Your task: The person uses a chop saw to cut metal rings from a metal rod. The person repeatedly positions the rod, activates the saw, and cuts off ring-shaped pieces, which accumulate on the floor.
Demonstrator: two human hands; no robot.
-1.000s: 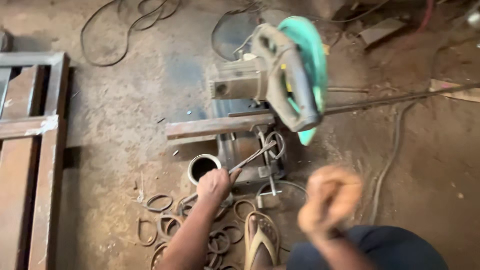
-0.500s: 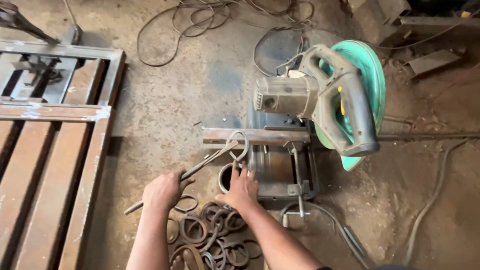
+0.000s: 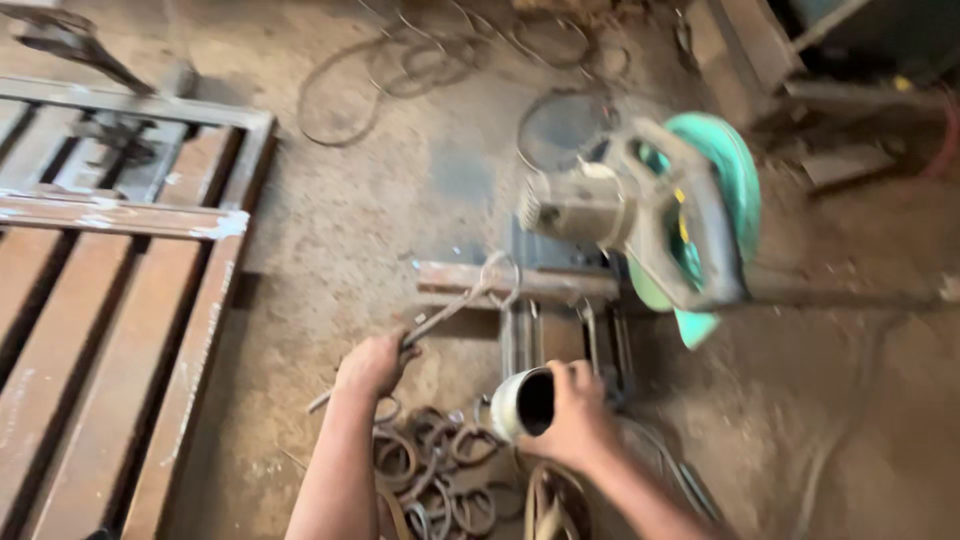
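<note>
Our left hand (image 3: 372, 364) grips a stiff, curled-end metal rod (image 3: 450, 312); our right hand (image 3: 578, 420) wraps a short pipe piece (image 3: 522, 404). Both look rigid and heavy, best held mid-body.

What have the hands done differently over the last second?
The right hand, raised and empty a second ago, came down and now grips the short pipe. The left hand keeps hold of the bent rod. Saw and rings unchanged.

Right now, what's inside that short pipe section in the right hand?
The short pipe section in the right hand shows only a dark bore; its depth is in shadow. Bent metal rings lie under it on the floor, partly covered by the arm.
</note>
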